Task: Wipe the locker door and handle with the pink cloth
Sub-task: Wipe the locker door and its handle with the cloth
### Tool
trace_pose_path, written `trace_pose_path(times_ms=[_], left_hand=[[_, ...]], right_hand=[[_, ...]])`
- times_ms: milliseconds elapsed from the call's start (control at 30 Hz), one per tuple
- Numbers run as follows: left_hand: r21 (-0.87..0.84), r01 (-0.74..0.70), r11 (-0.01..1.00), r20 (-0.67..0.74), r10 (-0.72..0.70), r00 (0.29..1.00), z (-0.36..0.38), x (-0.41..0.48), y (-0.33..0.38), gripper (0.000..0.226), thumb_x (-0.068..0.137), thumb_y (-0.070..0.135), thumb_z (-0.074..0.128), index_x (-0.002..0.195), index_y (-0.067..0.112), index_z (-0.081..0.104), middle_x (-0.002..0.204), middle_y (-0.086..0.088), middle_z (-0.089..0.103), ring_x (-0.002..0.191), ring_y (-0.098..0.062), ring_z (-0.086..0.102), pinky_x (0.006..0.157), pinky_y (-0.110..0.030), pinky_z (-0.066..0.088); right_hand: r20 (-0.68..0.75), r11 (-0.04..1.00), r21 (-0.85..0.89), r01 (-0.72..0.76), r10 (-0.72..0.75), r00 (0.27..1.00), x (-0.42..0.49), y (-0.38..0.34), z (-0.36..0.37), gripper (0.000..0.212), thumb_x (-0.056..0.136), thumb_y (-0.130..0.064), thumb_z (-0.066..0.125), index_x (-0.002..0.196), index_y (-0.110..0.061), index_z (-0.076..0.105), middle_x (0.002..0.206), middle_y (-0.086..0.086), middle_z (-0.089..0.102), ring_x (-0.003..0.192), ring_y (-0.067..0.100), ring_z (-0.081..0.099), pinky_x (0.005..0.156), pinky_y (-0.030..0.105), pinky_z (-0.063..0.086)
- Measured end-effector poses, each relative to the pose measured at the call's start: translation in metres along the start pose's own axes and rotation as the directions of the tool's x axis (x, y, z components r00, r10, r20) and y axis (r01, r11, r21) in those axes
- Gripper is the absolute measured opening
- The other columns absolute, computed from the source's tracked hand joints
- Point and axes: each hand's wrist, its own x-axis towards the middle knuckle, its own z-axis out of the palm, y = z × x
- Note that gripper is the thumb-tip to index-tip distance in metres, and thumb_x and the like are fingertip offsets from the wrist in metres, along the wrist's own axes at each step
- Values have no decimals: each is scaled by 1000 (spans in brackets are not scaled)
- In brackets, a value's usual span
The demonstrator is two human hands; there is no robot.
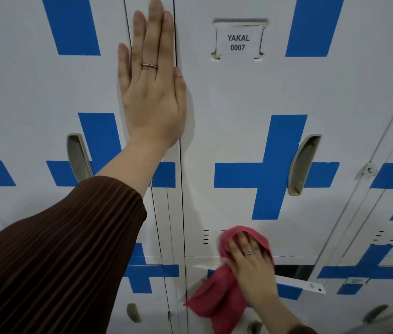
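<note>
The white locker door (238,92) with blue cross markings and a label reading YAKAL 0007 fills the middle of the view. Its recessed grey handle (303,165) sits on the right side of the door. My right hand (251,259) presses the pink cloth (217,292) flat against the bottom edge of the door, fingers spread over the cloth, with the rest of the cloth hanging down. My left hand (152,80) lies flat with straight fingers on the seam at the door's upper left edge.
A neighbouring locker on the left has its own recessed handle (78,157). The locker below stands slightly ajar, its door edge (296,284) sticking out under my right hand. More lockers and a latch (370,169) are on the right.
</note>
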Motion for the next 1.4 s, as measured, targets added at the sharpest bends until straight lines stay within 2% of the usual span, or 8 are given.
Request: trace_pose_path(times_ms=[200, 400, 533, 700, 900, 1067, 1200, 1400], left_hand=[[10, -7, 1000, -9, 7, 1000, 1, 0, 0, 54, 92, 10, 33, 145, 5, 25, 152, -13, 26, 141, -29, 19, 115, -37, 4], [9, -2, 1000, 2, 2, 1000, 0, 0, 0, 54, 92, 10, 33, 145, 6, 24, 153, -12, 24, 142, -28, 17, 115, -37, 3], [8, 0, 1000, 6, 0, 1000, 0, 0, 0, 54, 93, 11, 31, 146, 6, 23, 153, -13, 23, 142, -28, 16, 116, -37, 3], [12, 4, 1000, 2, -4, 1000, 1, 0, 1, 54, 92, 10, 31, 146, 5, 23, 153, -13, 24, 142, -28, 17, 116, -38, 3], [6, -1, 1000, 4, 1, 1000, 1, 0, 1, 54, 93, 10, 32, 146, 5, 23, 153, -14, 24, 142, -29, 17, 116, -39, 4], [-9, -3, 1000, 11, 3, 1000, 1, 0, -1, 54, 93, 11, 32, 146, 6, 22, 153, -13, 22, 142, -28, 15, 115, -37, 3], [-15, -4, 1000, 12, 4, 1000, 1, -1, -1, 54, 94, 11, 31, 146, 6, 21, 153, -13, 22, 142, -27, 14, 115, -39, 3], [1, -3, 1000, 14, 3, 1000, 2, 0, -1, 55, 93, 10, 33, 146, 6, 21, 154, -13, 21, 143, -29, 14, 116, -40, 4]], right_hand=[[14, 969, -5, -247, 247, 969, -6, -3, 2, 52, 98, -43, 5, 117, -15, 45, 109, 19, 65, 93, 38, 64, 67, 51, 52], [27, 990, 125, -62, 59, 998, 17, -46, 2, 74, 61, -46, 78, 120, -19, 43, 107, 7, 68, 91, 26, 67, 70, 43, 53], [128, 986, 130, -100, 84, 988, 8, -14, -8, 45, 96, -45, 14, 119, -23, 45, 112, 5, 66, 94, 23, 67, 68, 36, 54], [223, 944, 31, -330, 315, 922, -10, 22, -12, 58, 97, -48, 5, 122, -13, 43, 116, 21, 61, 98, 39, 62, 71, 46, 52], [260, 991, 31, -130, 117, 959, 10, -27, -13, 86, 43, -34, 89, 119, -16, 55, 112, 13, 65, 93, 30, 66, 67, 47, 53], [246, 995, 54, -79, 63, 967, 12, -22, -5, 97, 24, -26, 94, 115, -22, 60, 115, 5, 64, 90, 23, 68, 65, 40, 54], [167, 986, -4, -169, 167, 972, -11, 31, -7, 44, 78, -44, 65, 113, -18, 62, 116, 11, 62, 95, 32, 66, 64, 46, 54], [161, 903, -33, -427, 427, 890, -31, 109, -17, 78, 84, -70, 12, 141, -18, 3, 144, 7, -12, 137, 25, -10, 110, 43, 7]])
